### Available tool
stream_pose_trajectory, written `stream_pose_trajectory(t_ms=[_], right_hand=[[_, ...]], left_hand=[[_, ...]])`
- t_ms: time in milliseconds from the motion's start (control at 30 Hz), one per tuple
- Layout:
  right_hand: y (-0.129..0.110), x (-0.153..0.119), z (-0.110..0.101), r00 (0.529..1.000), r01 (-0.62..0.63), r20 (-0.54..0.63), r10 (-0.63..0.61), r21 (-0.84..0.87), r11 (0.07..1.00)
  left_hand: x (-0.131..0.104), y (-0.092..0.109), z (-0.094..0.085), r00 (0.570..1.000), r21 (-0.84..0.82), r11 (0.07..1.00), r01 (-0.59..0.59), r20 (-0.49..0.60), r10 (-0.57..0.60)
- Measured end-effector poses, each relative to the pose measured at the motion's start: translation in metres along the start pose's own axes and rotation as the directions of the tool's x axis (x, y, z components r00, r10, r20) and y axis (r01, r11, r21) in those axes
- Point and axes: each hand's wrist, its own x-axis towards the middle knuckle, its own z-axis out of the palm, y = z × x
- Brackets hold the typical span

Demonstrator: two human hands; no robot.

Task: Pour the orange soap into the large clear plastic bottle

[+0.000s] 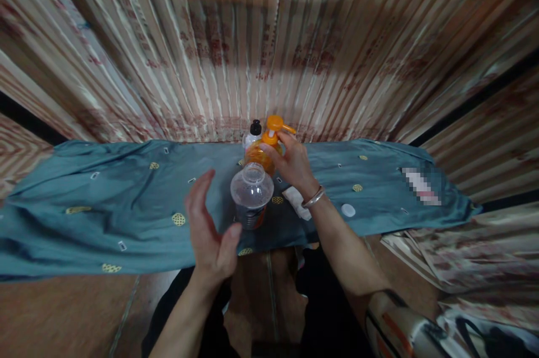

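Note:
My right hand (295,161), with a silver bangle at the wrist, closes its thumb and fingers on the upper part of an orange pump bottle (256,154). Its orange pump head rises above the hand, the nozzle pointing right. A clear plastic bottle (251,195) stands upright just in front, open at the mouth, with a dark label low down. Left of it, my left hand (210,229) is open, thumb and fingers spread around the near left side, apparently without touching. Behind the pump bottle is a pale bottle (254,132) with a black top, partly hidden.
A blue-green cloth (138,201) with yellow patterns covers the narrow table. On its right part lie a white crumpled piece (297,202), a small white disc (348,210) and a pixelated item (421,185). A pleated curtain (252,55) hangs behind.

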Motion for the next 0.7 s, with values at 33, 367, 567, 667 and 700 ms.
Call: stream_pose_trajectory(t_ms=[33,367,567,667,700], right_hand=[[-0.001,-0.001,-0.003,1.0,-0.007,-0.02,0.007,-0.01,1.0],[-0.006,-0.013,-0.021,0.992,-0.046,-0.12,0.039,-0.059,0.997],[-0.013,-0.023,-0.042,0.979,-0.043,-0.202,0.027,-0.076,0.996],[-0.017,-0.031,-0.057,0.977,-0.055,-0.212,0.036,-0.087,0.995],[-0.018,-0.034,-0.062,0.976,-0.062,-0.215,0.043,-0.084,0.995]], left_hand=[[-0.003,0.011,0.004,0.997,0.039,0.997,-0.066,0.045,0.064],[-0.074,-0.007,0.095,0.884,0.112,0.994,-0.018,0.465,-0.037],[-0.07,-0.031,0.116,0.919,0.177,0.984,-0.023,0.392,-0.049],[-0.065,-0.035,0.123,0.931,0.143,0.989,-0.02,0.364,-0.034],[-0.064,-0.036,0.126,0.934,0.13,0.992,-0.006,0.354,-0.041]])
